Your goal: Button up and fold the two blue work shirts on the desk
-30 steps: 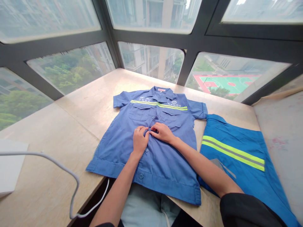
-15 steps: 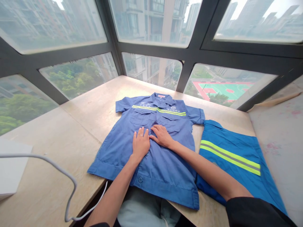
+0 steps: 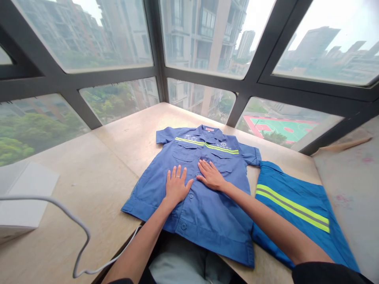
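A blue short-sleeved work shirt (image 3: 219, 221) lies spread front side up, its collar toward the window and its hem over the ledge's near edge. Yellow-green stripes cross its chest above two flap pockets, and buttons run down the middle. My left hand (image 3: 177, 184) rests flat on the shirt left of the button line, fingers spread, a ring on one finger. On the other side of the buttons, just below the chest pocket, my right hand (image 3: 211, 175) lies flat with its fingers stretched out. Neither hand grips the cloth.
Folded brighter blue trousers or similar garment (image 3: 284, 221) with a reflective stripe lie to the right, touching the shirt's sleeve. A white box (image 3: 26, 197) and a grey-white cable (image 3: 84, 227) are at the left. Windows border the pale ledge (image 3: 100, 173) at the back.
My right hand's bent fingers have left the button line and flattened on the shirt. My left hand's fingers have spread. The whole view has shifted, so everything appears slightly lower and further right.
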`<state>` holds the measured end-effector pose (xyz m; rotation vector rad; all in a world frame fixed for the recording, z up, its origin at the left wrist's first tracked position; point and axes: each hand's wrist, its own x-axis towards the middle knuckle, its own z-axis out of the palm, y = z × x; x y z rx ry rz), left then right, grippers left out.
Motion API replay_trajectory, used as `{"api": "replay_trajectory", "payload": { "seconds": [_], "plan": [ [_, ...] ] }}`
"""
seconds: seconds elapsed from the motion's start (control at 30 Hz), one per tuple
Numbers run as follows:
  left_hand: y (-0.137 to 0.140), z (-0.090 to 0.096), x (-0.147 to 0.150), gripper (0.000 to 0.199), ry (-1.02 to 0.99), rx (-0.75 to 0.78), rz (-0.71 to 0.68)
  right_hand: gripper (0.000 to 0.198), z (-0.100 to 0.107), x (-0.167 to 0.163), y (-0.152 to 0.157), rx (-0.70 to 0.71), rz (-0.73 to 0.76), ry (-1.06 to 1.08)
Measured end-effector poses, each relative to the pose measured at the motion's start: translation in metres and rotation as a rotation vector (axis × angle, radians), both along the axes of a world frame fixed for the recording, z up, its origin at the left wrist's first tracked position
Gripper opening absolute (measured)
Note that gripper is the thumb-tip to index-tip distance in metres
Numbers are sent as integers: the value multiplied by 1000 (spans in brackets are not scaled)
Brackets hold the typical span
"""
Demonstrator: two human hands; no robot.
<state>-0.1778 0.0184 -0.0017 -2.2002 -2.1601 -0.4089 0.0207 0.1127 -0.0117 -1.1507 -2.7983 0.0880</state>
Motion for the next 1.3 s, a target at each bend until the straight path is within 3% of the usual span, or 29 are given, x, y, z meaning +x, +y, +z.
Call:
{"api": "replay_trajectory", "payload": {
  "seconds": [0.37, 0.7, 1.0, 1.17, 1.3],
  "plan": [
    [-27, 0, -23, 64, -31, 8, 95, 69, -5, 9, -2, -7, 51, -19],
    [-57, 1, -82, 67, 108, 0, 324, 72, -1, 8, -4, -37, 22, -54],
    [-70, 5, -86, 67, 111, -60, 387, 69, -4, 9, -14, -26, 53, -23],
    [-74, 25, -86, 67, 29, -152, 413, 69, -2, 8, -22, -25, 81, -27],
    [-62, 47, -83, 66, -20, -245, 446, 68, 1, 8, -28, -38, 94, -28]
  ]
}}
